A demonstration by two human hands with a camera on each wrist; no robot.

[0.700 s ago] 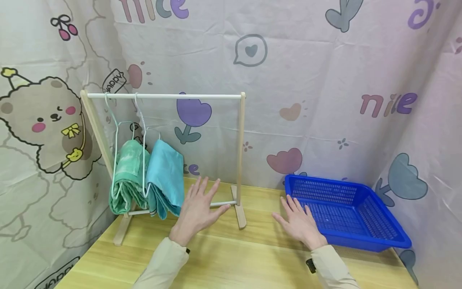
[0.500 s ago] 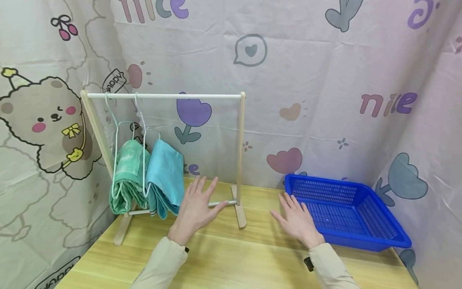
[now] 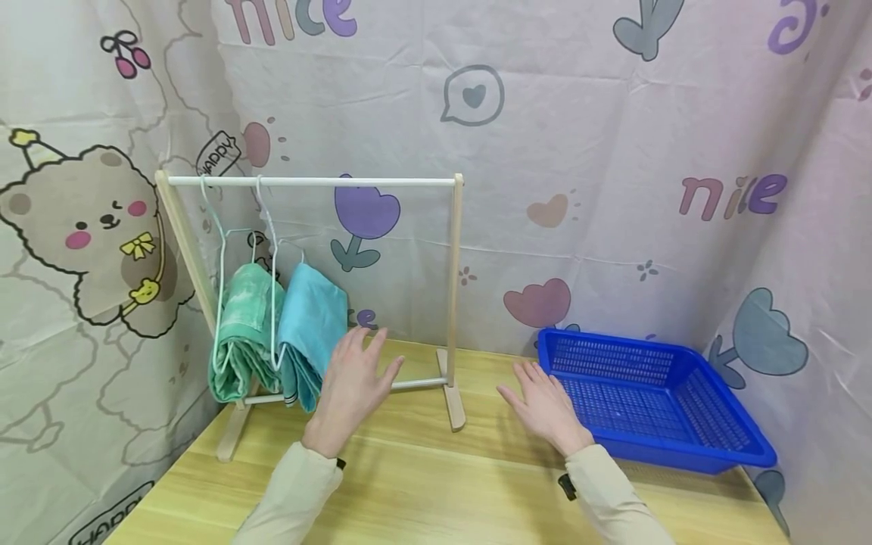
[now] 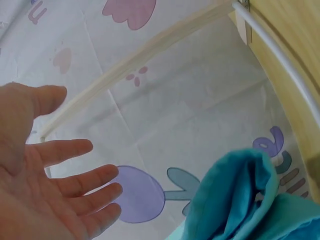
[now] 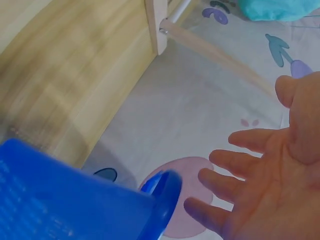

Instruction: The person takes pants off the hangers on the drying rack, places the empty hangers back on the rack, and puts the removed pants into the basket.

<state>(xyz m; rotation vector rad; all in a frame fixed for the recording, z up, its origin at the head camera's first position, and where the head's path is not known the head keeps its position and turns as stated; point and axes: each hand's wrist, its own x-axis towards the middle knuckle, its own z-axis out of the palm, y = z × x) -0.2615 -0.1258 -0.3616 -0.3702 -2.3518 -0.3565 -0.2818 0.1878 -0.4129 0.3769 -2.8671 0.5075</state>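
My left hand (image 3: 350, 386), fingers spread and holding nothing, is just right of the blue folded cloth (image 3: 313, 318) in the head view. That cloth hangs on a white hanger (image 3: 274, 288); left of it a green folded cloth (image 3: 247, 318) hangs on another hanger (image 3: 221, 280). Both hangers hook over the top bar (image 3: 381, 182) of a wooden rack. My empty right hand (image 3: 548, 405) has its fingers extended beside the left end of the blue basket (image 3: 681, 454). In the left wrist view the blue cloth (image 4: 235, 195) is near the left hand (image 4: 55, 190).
The rack's right post (image 3: 454, 280) and its foot (image 3: 454, 409) stand between the hands. A low white bar (image 3: 418, 384) runs along the rack's base. Behind the wooden table (image 3: 436, 492) hangs a patterned curtain (image 3: 579, 151), which also covers both sides.
Both hands have moved left and slightly toward the wearer's side, the left one now overlapping the blue cloth's edge in the head view. The cloths and basket stay in place.
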